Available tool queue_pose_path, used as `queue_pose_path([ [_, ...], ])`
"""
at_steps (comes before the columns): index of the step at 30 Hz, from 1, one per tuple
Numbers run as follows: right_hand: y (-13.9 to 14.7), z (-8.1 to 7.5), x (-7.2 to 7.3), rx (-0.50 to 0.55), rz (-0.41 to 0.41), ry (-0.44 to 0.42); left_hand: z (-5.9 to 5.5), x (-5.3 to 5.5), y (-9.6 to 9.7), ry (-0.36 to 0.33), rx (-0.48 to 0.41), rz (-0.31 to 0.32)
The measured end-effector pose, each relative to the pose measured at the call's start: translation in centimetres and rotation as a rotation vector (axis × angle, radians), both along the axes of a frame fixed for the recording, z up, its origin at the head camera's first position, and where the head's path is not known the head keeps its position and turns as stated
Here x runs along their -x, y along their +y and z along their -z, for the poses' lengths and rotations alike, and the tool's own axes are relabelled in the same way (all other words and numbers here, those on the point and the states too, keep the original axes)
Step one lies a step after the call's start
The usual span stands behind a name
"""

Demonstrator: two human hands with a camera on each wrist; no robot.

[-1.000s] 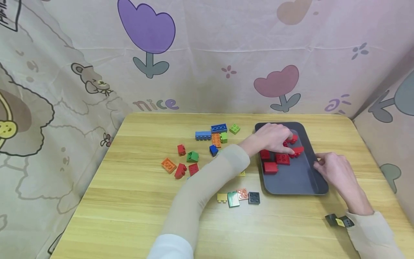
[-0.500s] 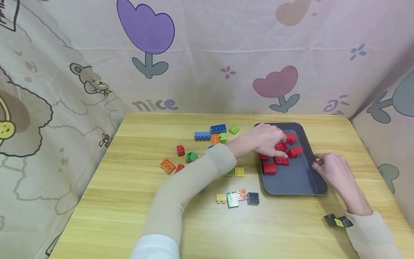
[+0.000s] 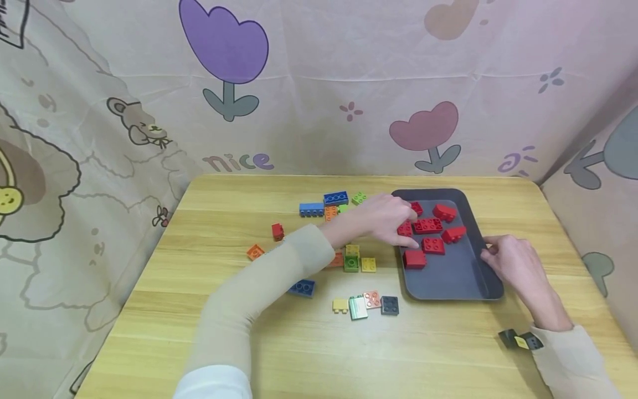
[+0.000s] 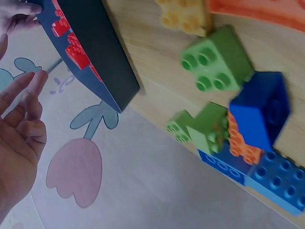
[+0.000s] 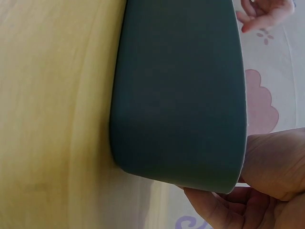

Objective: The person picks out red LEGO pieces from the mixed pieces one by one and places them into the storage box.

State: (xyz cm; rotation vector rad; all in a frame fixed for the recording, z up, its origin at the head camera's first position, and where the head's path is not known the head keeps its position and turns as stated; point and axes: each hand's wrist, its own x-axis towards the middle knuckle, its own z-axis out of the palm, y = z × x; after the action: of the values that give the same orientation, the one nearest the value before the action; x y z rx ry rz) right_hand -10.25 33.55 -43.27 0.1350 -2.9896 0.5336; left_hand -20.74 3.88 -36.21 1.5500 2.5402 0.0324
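My left hand [image 3: 382,218] hovers over the left rim of a dark grey tray [image 3: 451,277], its fingers loosely bent and nothing between them. Several red toy bricks [image 3: 433,246] lie spread in the tray's left and far parts, some partly hidden by that hand. In the left wrist view the same hand [image 4: 21,143] shows an empty palm side, apart from the bricks. At the tray's right side, my right hand [image 3: 515,263] holds the rim with thumb and fingers. The right wrist view has its curled fingers at the corner of the tray wall [image 5: 181,100].
Loose bricks lie left of the tray: blue [image 3: 311,209], orange [image 3: 256,252], red [image 3: 277,232], green [image 3: 351,264] and yellow [image 3: 369,265]. Nearer the front are a pale green-white block [image 3: 358,307] and a dark brick [image 3: 390,305]. My left sleeve [image 3: 259,288] covers others. A printed cloth [image 3: 319,122] hangs behind.
My left hand has drawn back leftward across the tray to its left rim, uncovering red bricks inside; one red brick at the far right now lies turned. My right hand has stayed at the rim.
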Motion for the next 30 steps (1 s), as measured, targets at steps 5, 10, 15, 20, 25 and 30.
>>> queue_pose_path([
  [5, -0.2, 0.0, 0.0, 0.005, -0.004, 0.014, -0.1, -0.3, -2.3, -0.011, 0.008, -0.010],
  [10, -0.3, 0.0, 0.0, 0.013, 0.008, 0.012, -0.3, -0.7, -4.5, 0.006, 0.013, -0.044],
  [15, -0.2, -0.1, 0.0, 0.017, 0.012, 0.012, -0.4, -1.0, -6.5, 0.018, 0.004, -0.076],
  [20, -0.2, -0.1, 0.0, 0.012, 0.012, 0.004, -0.4, -1.3, -8.6, 0.036, -0.013, -0.105],
  [25, -0.1, -0.2, 0.0, 0.008, 0.016, -0.011, -0.7, -1.9, -10.7, 0.045, -0.020, -0.123],
  [30, -0.1, -0.2, 0.0, 0.006, 0.016, -0.017, -0.8, -2.6, -12.5, 0.040, -0.041, -0.139],
])
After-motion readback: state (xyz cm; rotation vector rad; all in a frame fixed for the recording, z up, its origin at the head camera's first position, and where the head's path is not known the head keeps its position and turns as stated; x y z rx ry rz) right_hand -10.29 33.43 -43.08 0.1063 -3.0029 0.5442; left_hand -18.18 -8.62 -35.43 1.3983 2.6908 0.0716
